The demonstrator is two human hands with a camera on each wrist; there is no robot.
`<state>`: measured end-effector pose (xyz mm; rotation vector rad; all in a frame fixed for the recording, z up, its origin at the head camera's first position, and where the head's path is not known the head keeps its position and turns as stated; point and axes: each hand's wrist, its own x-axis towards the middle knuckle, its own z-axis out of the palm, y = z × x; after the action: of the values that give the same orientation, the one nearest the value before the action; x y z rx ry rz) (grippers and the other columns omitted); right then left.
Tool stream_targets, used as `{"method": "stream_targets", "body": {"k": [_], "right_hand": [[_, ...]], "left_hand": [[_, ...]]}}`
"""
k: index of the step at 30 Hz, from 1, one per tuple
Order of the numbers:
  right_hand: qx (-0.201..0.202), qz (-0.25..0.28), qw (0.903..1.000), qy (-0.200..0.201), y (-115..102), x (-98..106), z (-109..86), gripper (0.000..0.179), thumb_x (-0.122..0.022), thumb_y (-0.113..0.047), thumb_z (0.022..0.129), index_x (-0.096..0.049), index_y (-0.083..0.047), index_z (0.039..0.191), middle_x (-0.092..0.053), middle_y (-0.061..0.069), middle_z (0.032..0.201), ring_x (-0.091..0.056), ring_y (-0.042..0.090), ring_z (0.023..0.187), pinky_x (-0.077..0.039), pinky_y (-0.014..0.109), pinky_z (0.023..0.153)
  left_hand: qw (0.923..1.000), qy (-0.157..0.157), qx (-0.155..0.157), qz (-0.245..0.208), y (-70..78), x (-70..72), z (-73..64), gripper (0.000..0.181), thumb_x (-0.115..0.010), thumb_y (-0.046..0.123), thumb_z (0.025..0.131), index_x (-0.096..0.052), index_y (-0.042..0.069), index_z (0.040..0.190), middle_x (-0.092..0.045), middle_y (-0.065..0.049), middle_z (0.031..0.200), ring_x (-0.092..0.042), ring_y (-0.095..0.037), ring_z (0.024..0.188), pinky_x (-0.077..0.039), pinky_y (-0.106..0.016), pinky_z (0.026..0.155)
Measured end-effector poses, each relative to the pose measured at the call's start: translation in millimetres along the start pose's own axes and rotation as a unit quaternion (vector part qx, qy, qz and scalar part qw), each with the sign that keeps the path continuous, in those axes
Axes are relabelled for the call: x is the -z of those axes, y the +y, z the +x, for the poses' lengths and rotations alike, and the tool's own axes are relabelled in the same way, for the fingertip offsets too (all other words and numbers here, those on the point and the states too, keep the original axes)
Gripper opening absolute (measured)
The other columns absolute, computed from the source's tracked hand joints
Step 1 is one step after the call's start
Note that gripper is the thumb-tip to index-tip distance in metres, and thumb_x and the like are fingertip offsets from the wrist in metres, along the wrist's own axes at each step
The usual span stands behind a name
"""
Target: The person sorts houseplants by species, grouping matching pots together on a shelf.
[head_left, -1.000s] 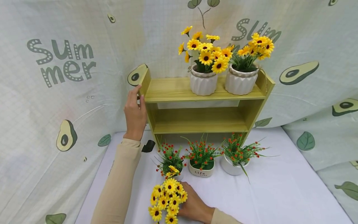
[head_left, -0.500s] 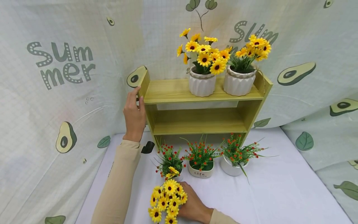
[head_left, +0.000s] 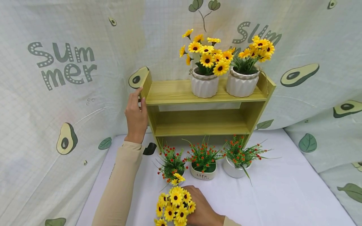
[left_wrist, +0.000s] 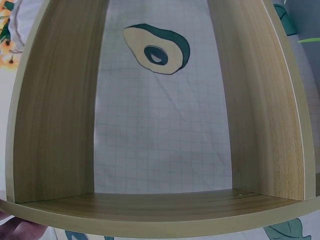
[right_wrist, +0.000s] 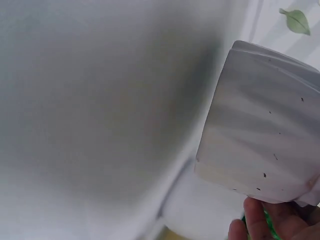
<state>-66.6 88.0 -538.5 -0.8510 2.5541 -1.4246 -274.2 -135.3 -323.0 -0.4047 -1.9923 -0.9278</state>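
In the head view my left hand (head_left: 136, 117) touches the upper left side of a yellow wooden shelf (head_left: 202, 127). Its thumb and index finger lie against the side panel from outside. The left wrist view shows shelf boards (left_wrist: 160, 214) close up, with fingertips (left_wrist: 22, 229) below the board at lower left. At the front of the table my right hand (head_left: 202, 207) grips a pot of yellow artificial sunflowers (head_left: 176, 204). Blossoms hide that pot from the head view. The right wrist view shows the white pot (right_wrist: 265, 125) with fingers (right_wrist: 272, 220) against it.
On the top shelf stand two white pots of sunflowers, a left one (head_left: 205, 84) and a right one (head_left: 242, 82). Red-flowered plants line the shelf's foot: one at left (head_left: 171, 160), a "Life" pot (head_left: 203, 173), and a white pot (head_left: 234, 169). Avocado-print cloth (head_left: 79, 103) hangs behind.
My right hand and the sunflowers have shifted slightly right and toward the front edge. The left hand stays at the shelf's side.
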Motion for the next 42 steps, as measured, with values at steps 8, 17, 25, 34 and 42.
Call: {"method": "stream_targets", "body": {"k": [8, 17, 25, 34, 42], "right_hand": [[0.023, 0.008, 0.9988, 0.043, -22.4, 25.7, -8.3, 0.071, -0.091, -0.045, 0.081, -0.054, -0.042, 0.142, -0.06, -0.014, 0.139, -0.053, 0.01, 0.126, -0.043, 0.044, 0.106], [0.087, -0.031, 0.9924, 0.081, -50.2, 59.2, -9.0, 0.077, -0.091, -0.048, 0.082, -0.053, -0.035, 0.147, -0.058, -0.012, 0.142, -0.053, 0.014, 0.132, -0.044, 0.053, 0.109], [0.11, -0.088, 0.9813, 0.132, -73.1, 94.6, -1.5, 0.077, -0.091, -0.051, 0.081, -0.055, -0.028, 0.146, -0.06, -0.007, 0.141, -0.053, 0.018, 0.132, -0.046, 0.05, 0.104], [0.145, -0.152, 0.9608, 0.181, -89.5, 134.4, 20.0, 0.077, -0.084, -0.06, 0.083, -0.059, -0.013, 0.139, -0.063, 0.004, 0.136, -0.055, 0.028, 0.127, -0.043, 0.06, 0.1], [0.189, -0.222, 0.9347, 0.204, -105.3, 158.3, 45.4, 0.089, -0.098, -0.044, 0.067, -0.059, -0.005, 0.136, -0.064, 0.011, 0.134, -0.056, 0.032, 0.124, -0.043, 0.058, 0.101]], "left_hand": [[1.0, 0.001, -0.002, 0.0, -0.9, -0.1, -0.2, 0.036, -0.055, 0.004, 0.11, -0.057, -0.003, 0.145, -0.064, -0.027, 0.123, -0.066, -0.039, 0.112, -0.058, -0.047, 0.077], [1.0, 0.0, -0.002, -0.001, -2.1, 0.5, -1.0, 0.036, -0.054, 0.006, 0.11, -0.057, -0.002, 0.145, -0.064, -0.026, 0.125, -0.066, -0.038, 0.112, -0.057, -0.045, 0.077], [1.0, 0.004, -0.005, -0.002, -1.1, 0.7, -0.5, 0.035, -0.054, 0.007, 0.111, -0.057, -0.003, 0.145, -0.064, -0.027, 0.123, -0.066, -0.039, 0.11, -0.057, -0.045, 0.077], [1.0, 0.001, -0.004, -0.003, -0.2, -0.3, -0.9, 0.036, -0.054, 0.006, 0.111, -0.056, -0.003, 0.145, -0.064, -0.027, 0.123, -0.065, -0.038, 0.11, -0.057, -0.045, 0.077], [1.0, -0.005, 0.001, 0.003, 0.6, 0.0, -1.9, 0.037, -0.053, 0.006, 0.111, -0.055, -0.003, 0.147, -0.063, -0.027, 0.125, -0.065, -0.039, 0.112, -0.058, -0.046, 0.08]]}}
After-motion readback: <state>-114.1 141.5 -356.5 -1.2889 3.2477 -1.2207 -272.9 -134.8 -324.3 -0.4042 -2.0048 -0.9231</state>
